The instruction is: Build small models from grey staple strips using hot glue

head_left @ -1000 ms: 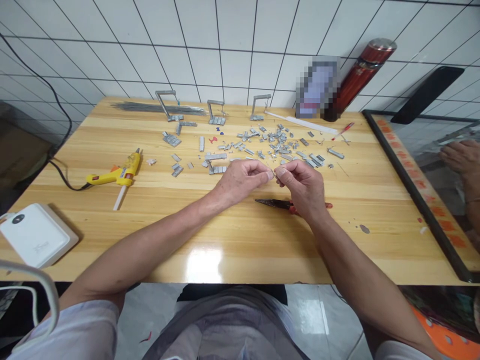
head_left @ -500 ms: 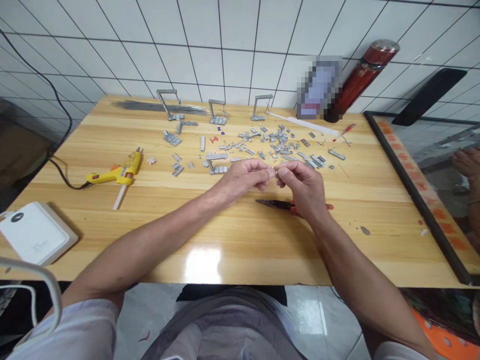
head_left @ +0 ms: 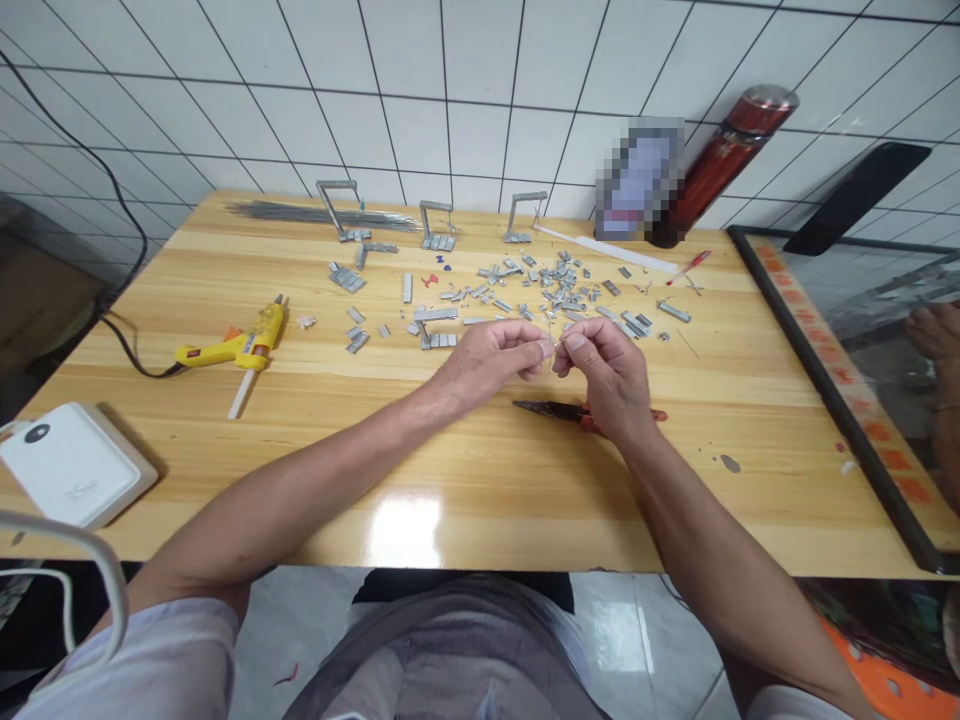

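Note:
Over the middle of the table, my left hand (head_left: pixel 504 362) and my right hand (head_left: pixel 606 372) meet fingertip to fingertip. Both pinch a short, thin wire (head_left: pixel 550 350), mostly covered by the fingers. Under my right hand lie needle-nose pliers (head_left: pixel 551 408) with dark jaws and red-orange handles. Just left of my left hand is a small bracket built of grey staple strips (head_left: pixel 437 340). Behind both hands spreads a heap of loose staple pieces (head_left: pixel 566 285). Three upright staple stands (head_left: pixel 519 215) are at the back, with small bits hanging from their arms.
A yellow glue gun (head_left: pixel 259 335) lies at left, with a white power bank (head_left: pixel 79 465) nearer me. A bundle of thin wires (head_left: pixel 292 212) rests at the back left. At the right are a red flask (head_left: pixel 731 160) and a black-framed glass panel (head_left: pixel 832 390).
My fingers have shifted slightly around the thin wire, and more of it shows between them. The pliers and the other things on the table stay where they were.

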Demonstrator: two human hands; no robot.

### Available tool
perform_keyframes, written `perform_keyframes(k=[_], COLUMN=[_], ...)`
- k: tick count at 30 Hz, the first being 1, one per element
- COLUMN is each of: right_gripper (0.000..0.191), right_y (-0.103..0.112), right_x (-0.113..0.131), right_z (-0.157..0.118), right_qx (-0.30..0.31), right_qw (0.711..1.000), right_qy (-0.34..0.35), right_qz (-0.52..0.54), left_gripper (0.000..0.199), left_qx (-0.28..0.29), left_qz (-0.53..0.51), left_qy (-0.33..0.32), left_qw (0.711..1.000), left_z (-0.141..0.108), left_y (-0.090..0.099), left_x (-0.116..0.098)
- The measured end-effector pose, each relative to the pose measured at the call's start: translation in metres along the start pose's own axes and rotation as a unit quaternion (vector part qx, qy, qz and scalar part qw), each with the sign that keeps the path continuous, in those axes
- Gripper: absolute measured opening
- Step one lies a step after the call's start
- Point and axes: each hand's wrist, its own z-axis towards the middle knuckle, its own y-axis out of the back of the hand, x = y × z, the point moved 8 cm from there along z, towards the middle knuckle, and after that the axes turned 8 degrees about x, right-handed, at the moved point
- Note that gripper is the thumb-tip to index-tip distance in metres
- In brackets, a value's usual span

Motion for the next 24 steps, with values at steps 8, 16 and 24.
perform_keyframes(k=[8,16,24], right_gripper=[0.028,0.032,0.029], right_y=[-0.003,-0.005,-0.007], right_x=[-0.003,-0.014,-0.011], right_z=[-0.006,-0.006,-0.006], right_qx=[0.001,0.003,0.000], right_qw=[1.000,0.999,0.999], right_qy=[0.011,-0.013,-0.020], right_qz=[-0.005,0.039,0.042], left_gripper=[0.028,0.027,0.023], left_qx=[-0.005,-0.011,-0.020], left_qz=[0.055,0.073,0.021], left_qy=[-0.054,-0.068,-0.045], left_qw=[0.997,0.995,0.999], left_z=[-0.005,-0.008,-0.004], left_y=[-0.005,-0.007,-0.005], left_x=[-0.012,-0.014,-0.007])
